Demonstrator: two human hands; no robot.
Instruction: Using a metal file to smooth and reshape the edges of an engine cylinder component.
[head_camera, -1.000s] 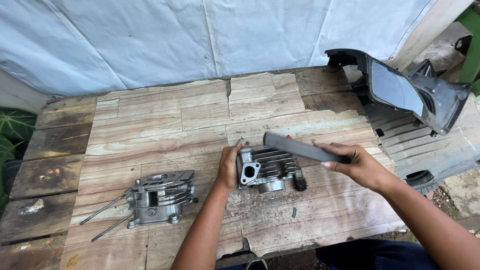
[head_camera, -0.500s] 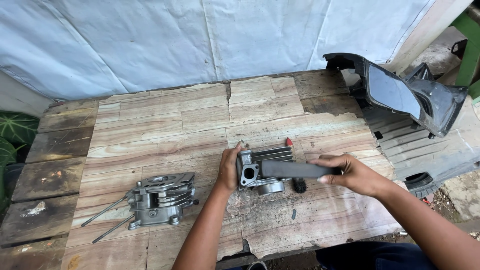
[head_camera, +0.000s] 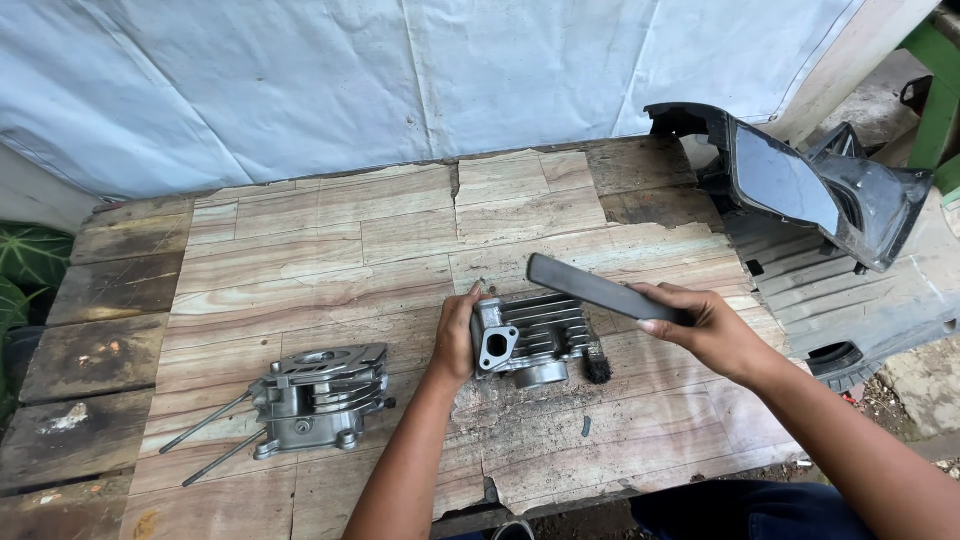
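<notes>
On the wooden counter (head_camera: 330, 235), a finned cylinder head (head_camera: 535, 340) sits near centre. At its nine o'clock, the left hand (head_camera: 458, 340) grips its side. At two o'clock, the right hand (head_camera: 712, 328) pinches a flat dark bar (head_camera: 600, 288) above it. Another engine part (head_camera: 318, 400) lies at eight o'clock.

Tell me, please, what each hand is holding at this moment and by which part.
The left hand steadies the finned engine cylinder head by its left end. The right hand holds a flat dark grey bar by its right end, above the cylinder head.
</notes>
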